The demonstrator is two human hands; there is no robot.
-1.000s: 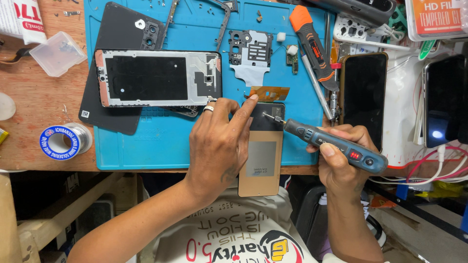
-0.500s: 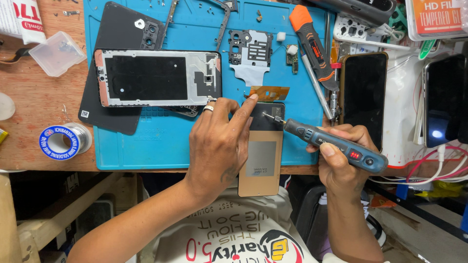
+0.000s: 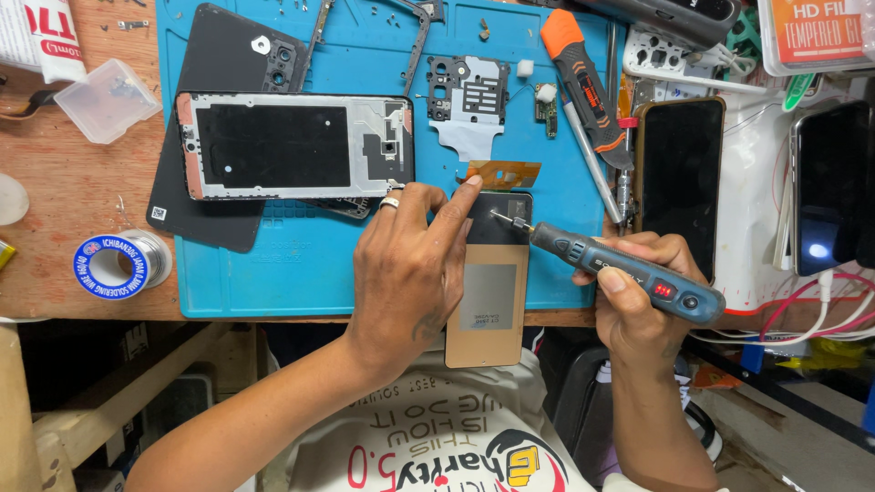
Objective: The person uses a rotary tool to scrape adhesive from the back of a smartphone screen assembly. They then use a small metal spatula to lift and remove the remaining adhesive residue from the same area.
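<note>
My left hand [image 3: 410,264] rests on a tan and black flat phone panel [image 3: 490,301] that overhangs the bench's front edge; its forefinger presses the panel's top corner near an orange flex strip [image 3: 503,173]. My right hand [image 3: 638,301] holds a blue electric screwdriver [image 3: 629,273], its bit tip touching the panel's dark upper part. A phone frame [image 3: 292,146], opened and silver-rimmed, lies on the blue work mat [image 3: 273,273] above my left hand, on top of a black back cover [image 3: 210,210].
A small metal shield plate [image 3: 469,96] and an orange-handled tool [image 3: 583,82] lie on the mat's upper right. A dark phone [image 3: 679,182] stands right of the mat, another phone [image 3: 829,182] farther right. A solder spool [image 3: 114,264] and clear plastic box [image 3: 108,98] sit left.
</note>
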